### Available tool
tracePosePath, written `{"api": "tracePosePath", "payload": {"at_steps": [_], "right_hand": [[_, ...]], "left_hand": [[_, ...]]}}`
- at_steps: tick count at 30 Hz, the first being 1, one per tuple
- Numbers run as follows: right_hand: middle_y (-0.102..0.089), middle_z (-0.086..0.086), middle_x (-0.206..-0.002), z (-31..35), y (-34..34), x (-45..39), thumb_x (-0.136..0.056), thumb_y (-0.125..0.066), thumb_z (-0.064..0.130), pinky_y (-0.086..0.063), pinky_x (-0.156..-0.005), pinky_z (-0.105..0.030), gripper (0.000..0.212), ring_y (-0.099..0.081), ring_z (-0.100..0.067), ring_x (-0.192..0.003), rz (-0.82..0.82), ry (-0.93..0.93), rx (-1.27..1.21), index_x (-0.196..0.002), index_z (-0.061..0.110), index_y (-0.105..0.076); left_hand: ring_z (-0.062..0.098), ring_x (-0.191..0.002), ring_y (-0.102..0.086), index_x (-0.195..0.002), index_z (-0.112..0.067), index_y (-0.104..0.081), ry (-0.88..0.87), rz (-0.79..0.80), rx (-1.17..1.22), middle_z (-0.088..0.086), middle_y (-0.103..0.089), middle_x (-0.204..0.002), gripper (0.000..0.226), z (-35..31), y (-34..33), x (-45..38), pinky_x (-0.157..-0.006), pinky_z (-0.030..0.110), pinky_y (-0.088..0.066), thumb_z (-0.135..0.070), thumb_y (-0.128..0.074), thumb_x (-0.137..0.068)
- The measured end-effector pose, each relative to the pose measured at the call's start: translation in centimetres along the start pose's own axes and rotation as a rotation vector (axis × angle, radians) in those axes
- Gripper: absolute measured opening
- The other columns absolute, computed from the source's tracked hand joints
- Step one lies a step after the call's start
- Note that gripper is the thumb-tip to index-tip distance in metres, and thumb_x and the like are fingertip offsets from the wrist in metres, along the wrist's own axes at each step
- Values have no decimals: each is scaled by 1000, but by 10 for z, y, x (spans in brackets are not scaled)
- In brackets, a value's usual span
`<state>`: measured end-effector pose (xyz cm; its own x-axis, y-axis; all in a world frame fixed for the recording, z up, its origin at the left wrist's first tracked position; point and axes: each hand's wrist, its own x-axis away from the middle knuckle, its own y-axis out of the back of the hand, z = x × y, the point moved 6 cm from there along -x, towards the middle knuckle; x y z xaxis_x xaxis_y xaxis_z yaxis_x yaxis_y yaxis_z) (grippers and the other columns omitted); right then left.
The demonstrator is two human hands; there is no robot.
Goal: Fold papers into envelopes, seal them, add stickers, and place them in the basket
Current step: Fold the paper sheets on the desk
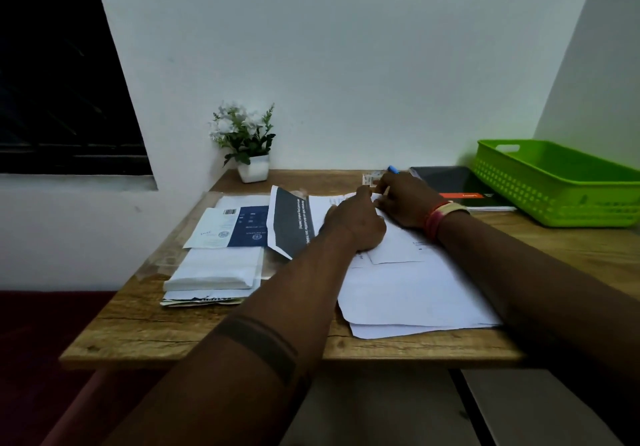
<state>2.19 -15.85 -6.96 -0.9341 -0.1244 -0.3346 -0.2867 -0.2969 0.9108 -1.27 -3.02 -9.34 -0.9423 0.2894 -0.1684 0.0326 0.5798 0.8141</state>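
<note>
Both hands, left [356, 222] and right [407, 199], rest on the papers [408, 293], fingers curled, grip unclear; basket [554, 182] sits far right

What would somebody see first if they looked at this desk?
Probably the bright green basket at the desk's far right, by the wall. Next, the two hands, left hand and right hand, pressing on white papers in the middle. A small potted plant with white flowers stands in the back left corner.

Both hands, left hand [355, 223] and right hand [407, 199], press white papers [408, 293] beside a green basket [554, 182].
</note>
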Motion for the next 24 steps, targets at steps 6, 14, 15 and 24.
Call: {"api": "tracePosePath", "payload": {"at_steps": [6, 14, 15, 24], "right_hand": [[-66, -4, -94, -4, 0, 1, -83, -68, 20, -42, -77, -27, 18, -61, -23, -91, -72, -39, -178, -99, 22, -58], [-67, -2, -87, -25, 9, -10, -78, -72, 24, -43, -74, -27, 15, -66, -27, -91, -60, -110, -320, -90, 22, -64], [-66, -2, -87, -27, 7, -11, -82, -72, 24, -39, -75, -24, 12, -65, -27, -96, -49, -93, -236, -91, 21, -65], [-69, -13, -114, -28, -4, -20, -91, -65, 27, -39, -86, -27, 21, -57, -27, -116, 1, -106, -38, -100, 10, -71]], "left_hand": [[33, -125, -57, -144, -17, -37, -26, -23, 4, 10, -60, -135, 54, -6, -6, 6, -106, 47, -43, -27, -56, -95], [28, -129, -53, -143, -12, -50, -158, 139, -248, 11, -57, -142, 48, -32, 11, -20, -99, 30, -42, -32, -57, -100], [27, -130, -52, -143, -13, -50, -175, 149, -269, 10, -56, -143, 48, -32, 11, -24, -99, 29, -40, -34, -58, -100], [23, -140, -45, -153, -20, -37, -235, 105, -112, 3, -47, -154, 65, -4, -4, -41, -111, 32, -37, -41, -63, -97]]}}
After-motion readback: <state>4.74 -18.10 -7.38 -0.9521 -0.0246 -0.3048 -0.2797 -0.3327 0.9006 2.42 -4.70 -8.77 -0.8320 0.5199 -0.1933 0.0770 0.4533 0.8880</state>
